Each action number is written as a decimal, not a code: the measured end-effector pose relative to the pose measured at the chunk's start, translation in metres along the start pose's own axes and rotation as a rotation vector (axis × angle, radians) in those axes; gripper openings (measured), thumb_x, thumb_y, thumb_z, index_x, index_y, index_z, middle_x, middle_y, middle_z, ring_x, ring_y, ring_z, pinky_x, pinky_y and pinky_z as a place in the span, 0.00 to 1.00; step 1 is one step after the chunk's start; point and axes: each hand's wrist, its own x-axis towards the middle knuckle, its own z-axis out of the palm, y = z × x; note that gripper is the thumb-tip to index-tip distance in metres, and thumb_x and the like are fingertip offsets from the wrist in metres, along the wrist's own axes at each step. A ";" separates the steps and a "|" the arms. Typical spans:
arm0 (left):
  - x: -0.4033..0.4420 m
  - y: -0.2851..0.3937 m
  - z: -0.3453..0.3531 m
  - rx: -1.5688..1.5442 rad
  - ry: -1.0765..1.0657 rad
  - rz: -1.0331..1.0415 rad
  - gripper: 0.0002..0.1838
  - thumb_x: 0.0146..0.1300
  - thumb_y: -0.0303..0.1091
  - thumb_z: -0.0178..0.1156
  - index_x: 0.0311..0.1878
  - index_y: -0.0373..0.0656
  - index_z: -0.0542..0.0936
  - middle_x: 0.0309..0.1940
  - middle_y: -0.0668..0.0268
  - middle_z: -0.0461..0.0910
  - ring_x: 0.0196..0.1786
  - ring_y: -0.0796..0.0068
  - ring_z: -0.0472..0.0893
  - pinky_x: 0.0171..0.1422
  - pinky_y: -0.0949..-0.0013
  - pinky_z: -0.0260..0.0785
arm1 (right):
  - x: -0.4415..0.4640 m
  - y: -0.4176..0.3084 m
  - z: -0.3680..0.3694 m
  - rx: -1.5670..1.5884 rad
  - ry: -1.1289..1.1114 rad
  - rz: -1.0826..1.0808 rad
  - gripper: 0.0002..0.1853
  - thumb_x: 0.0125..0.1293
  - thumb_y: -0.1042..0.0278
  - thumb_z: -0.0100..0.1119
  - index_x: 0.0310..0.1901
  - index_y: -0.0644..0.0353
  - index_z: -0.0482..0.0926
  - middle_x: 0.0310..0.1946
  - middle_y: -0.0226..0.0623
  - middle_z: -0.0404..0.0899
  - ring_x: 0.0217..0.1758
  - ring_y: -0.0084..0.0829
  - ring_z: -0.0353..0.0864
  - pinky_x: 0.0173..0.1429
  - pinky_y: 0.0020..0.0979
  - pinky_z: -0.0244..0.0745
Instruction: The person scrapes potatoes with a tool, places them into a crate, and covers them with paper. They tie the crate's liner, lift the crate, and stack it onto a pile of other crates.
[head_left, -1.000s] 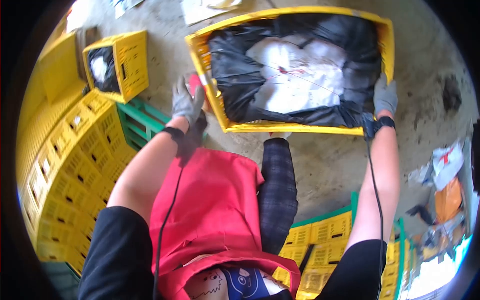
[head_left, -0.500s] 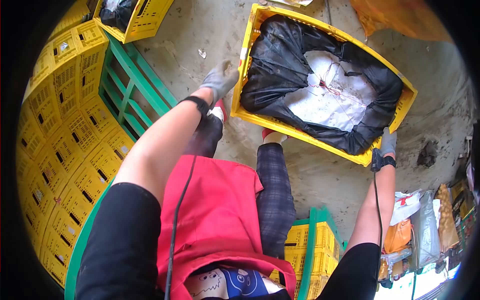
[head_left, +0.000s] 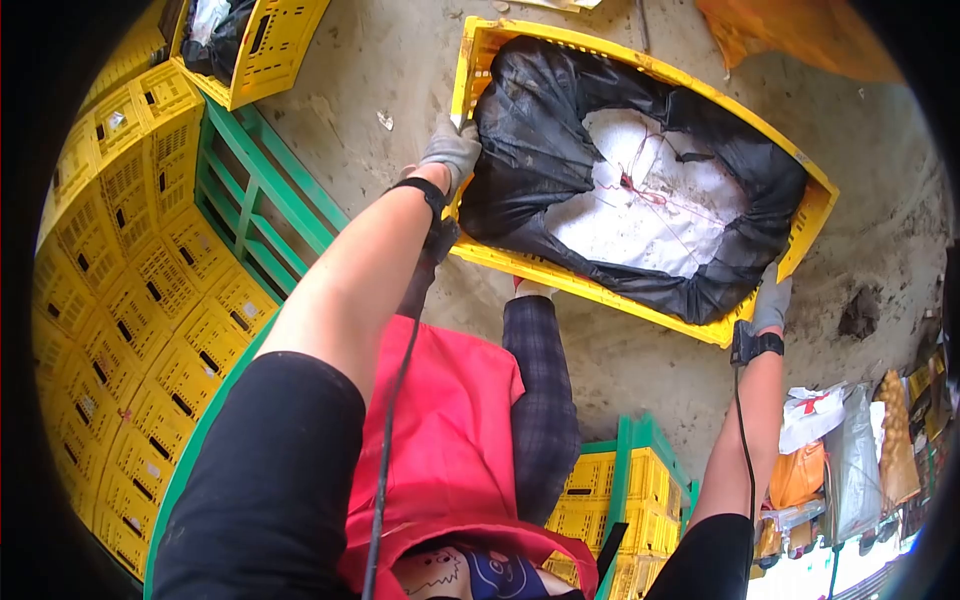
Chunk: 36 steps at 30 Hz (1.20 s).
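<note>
A yellow crate lined with black plastic is tilted in front of my legs. White sheeting with thin red string on it shows in the middle of the lining. My gloved left hand is closed on the crate's left end wall, its fingertips partly hidden by the rim. At the crate's near right corner, my gloved right hand grips the end wall, with some fingers out of sight behind it.
Stacked yellow crates stand at the left beside a green metal frame. Another lined crate is at the upper left. More crates sit behind my legs. Bags lie at the lower right, and orange sheeting at the top right.
The crate has turned clockwise from its level position and is now slightly further left than half a second ago. My left hand, earlier open beside the crate, has closed on its left end.
</note>
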 end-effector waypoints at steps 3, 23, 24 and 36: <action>-0.009 0.004 0.000 -0.033 0.011 -0.044 0.22 0.73 0.49 0.57 0.59 0.42 0.70 0.46 0.48 0.81 0.50 0.48 0.82 0.54 0.51 0.73 | -0.001 -0.005 0.002 -0.003 0.008 0.023 0.31 0.76 0.50 0.57 0.67 0.70 0.70 0.57 0.47 0.79 0.55 0.37 0.79 0.58 0.34 0.75; 0.024 -0.017 -0.002 -0.316 -0.319 0.020 0.22 0.65 0.49 0.62 0.53 0.41 0.84 0.40 0.49 0.87 0.45 0.49 0.86 0.51 0.54 0.76 | -0.013 -0.033 -0.014 0.168 -0.070 0.259 0.10 0.79 0.61 0.55 0.38 0.53 0.73 0.26 0.23 0.69 0.27 0.21 0.67 0.32 0.28 0.66; 0.021 -0.021 -0.011 -0.328 -0.314 0.020 0.22 0.65 0.49 0.62 0.53 0.41 0.84 0.40 0.49 0.87 0.45 0.49 0.86 0.51 0.54 0.76 | -0.031 -0.049 -0.026 0.139 -0.081 0.283 0.10 0.79 0.62 0.55 0.36 0.52 0.72 0.25 0.23 0.70 0.26 0.21 0.68 0.32 0.28 0.67; -0.085 -0.043 -0.331 -0.594 -0.164 -0.062 0.14 0.74 0.49 0.60 0.45 0.49 0.76 0.24 0.74 0.72 0.24 0.81 0.71 0.29 0.71 0.65 | -0.213 -0.244 0.006 0.497 -0.320 0.224 0.07 0.74 0.66 0.62 0.39 0.52 0.74 0.23 0.24 0.70 0.26 0.22 0.71 0.33 0.26 0.71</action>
